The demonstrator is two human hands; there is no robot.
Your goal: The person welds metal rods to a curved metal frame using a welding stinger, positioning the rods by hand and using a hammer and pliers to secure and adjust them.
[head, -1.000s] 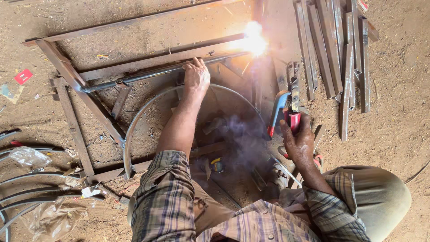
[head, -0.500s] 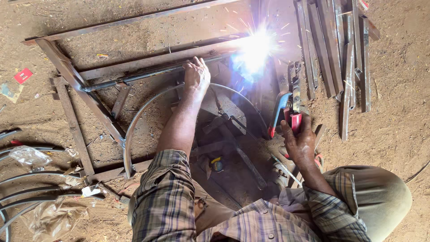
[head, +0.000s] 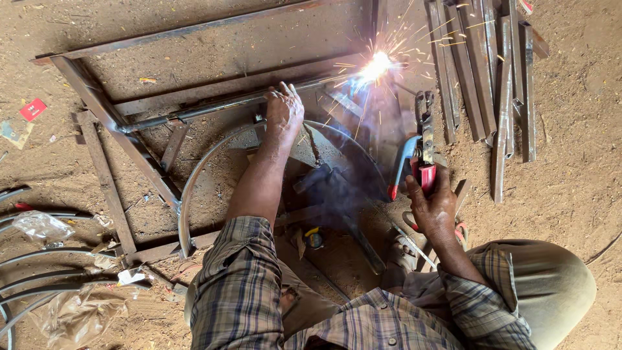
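The right hand (head: 433, 206) has its fingers wrapped tight around a red-handled electrode holder (head: 421, 152), right of centre; its tip meets the frame (head: 97, 104) at a bright arc (head: 376, 65) in the upper middle, throwing sparks. The left hand (head: 283, 113) lies flat, fingers spread, pressing a pipe (head: 194, 111) on the frame. A curved strip (head: 188, 194) arcs below. Loose bars (head: 483, 71) lie upper right, bent rods (head: 32, 285) and plastic (head: 42, 227) lower left.

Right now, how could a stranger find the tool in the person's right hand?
Start at the bright welding sparks on the metal frame. Come down to the right hand beside the bundle of steel bars. Its fingers grip the electrode holder, the only red-and-blue clamp among grey, rusty metal.
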